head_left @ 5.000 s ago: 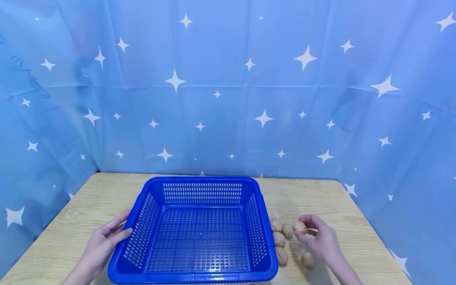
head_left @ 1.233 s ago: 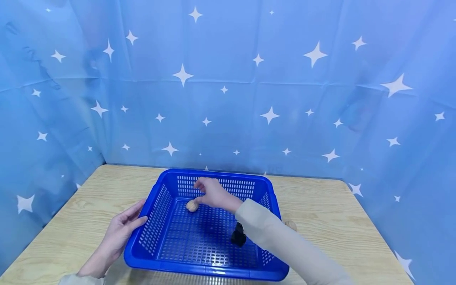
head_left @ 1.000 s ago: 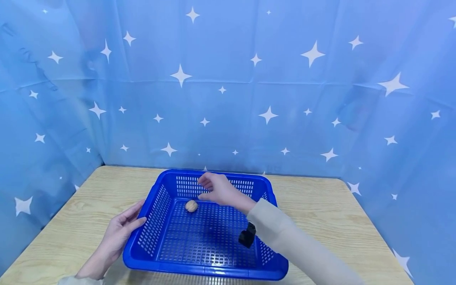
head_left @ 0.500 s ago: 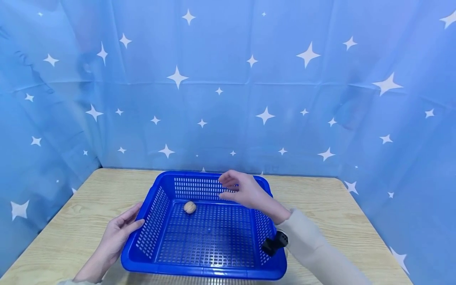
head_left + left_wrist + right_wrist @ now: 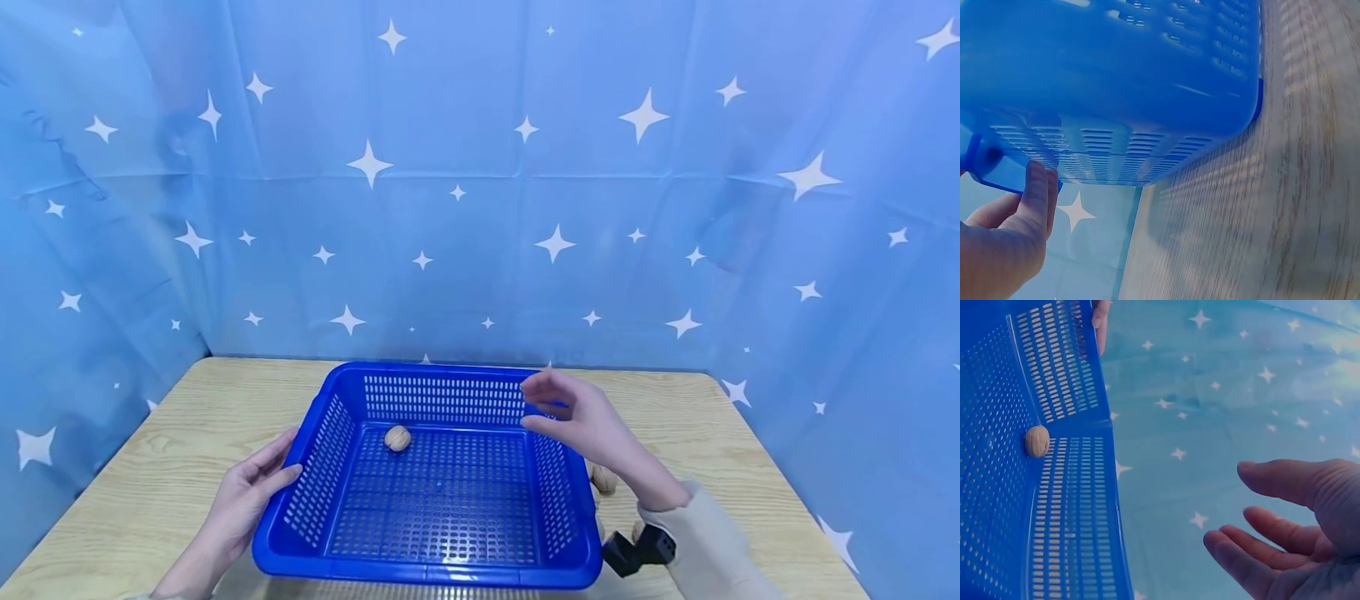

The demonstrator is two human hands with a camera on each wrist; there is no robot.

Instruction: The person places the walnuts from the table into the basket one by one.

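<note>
A blue plastic basket (image 5: pixel 427 575) stands on the table, with one walnut (image 5: pixel 397 438) in its back left corner; the right wrist view shows the same walnut (image 5: pixel 1037 441). My left hand (image 5: pixel 243 500) grips the basket's left rim, thumb over the edge; in the left wrist view the hand (image 5: pixel 1016 228) has its fingers against the outer side. My right hand (image 5: pixel 588 417) is above the basket's right rim, thumb and fingers apart and holding nothing, as the right wrist view of the hand (image 5: pixel 1285 531) also shows. Several walnuts (image 5: pixel 603 480) lie right of the basket, partly hidden by its wall and my right arm.
The wooden table (image 5: pixel 690 433) extends behind and to both sides of the basket. A blue curtain (image 5: pixel 480 208) with white stars hangs around its back and sides. A black device (image 5: pixel 637 550) sits at my right wrist.
My right hand has let go of the walnut in the basket and moved right, to above the right rim. The walnuts beside the basket have come back into view. My left hand keeps its grip.
</note>
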